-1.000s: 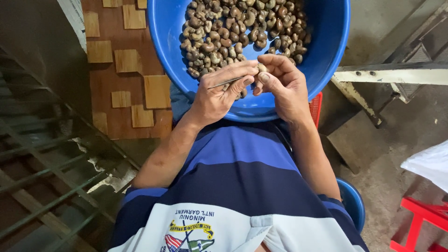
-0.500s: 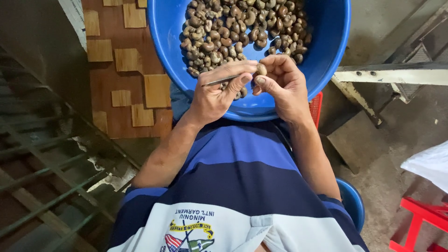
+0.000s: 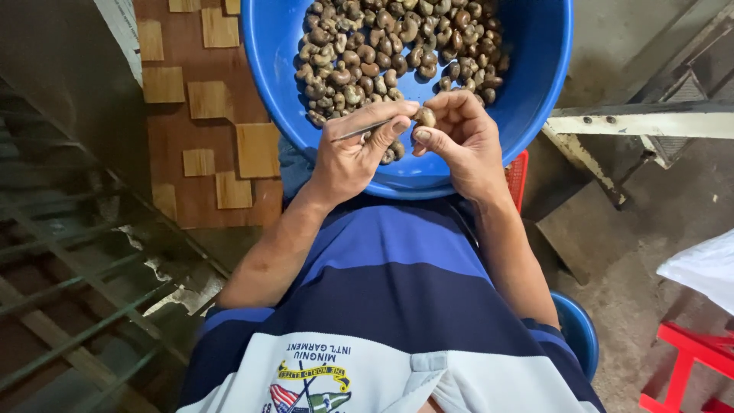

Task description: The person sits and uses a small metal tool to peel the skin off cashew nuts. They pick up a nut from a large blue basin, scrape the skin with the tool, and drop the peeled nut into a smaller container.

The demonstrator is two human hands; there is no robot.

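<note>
- Head view: left hand (image 3: 353,157) pinches a thin metal pick (image 3: 365,129), tip against the cashew nut (image 3: 425,116).
- Right hand (image 3: 459,138) clamps that nut between thumb and fingertips, over the blue basin (image 3: 535,92) of nuts (image 3: 390,46).

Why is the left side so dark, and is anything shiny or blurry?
Head view: light falls on the blue bowl, its rim gleaming a little; the nuts look sharp. The left hand with its thin metal tool and the right hand holding one nut are clear. The railing at left lies in shadow, soft and dim. Edges bend slightly, as with a wide lens.
</note>
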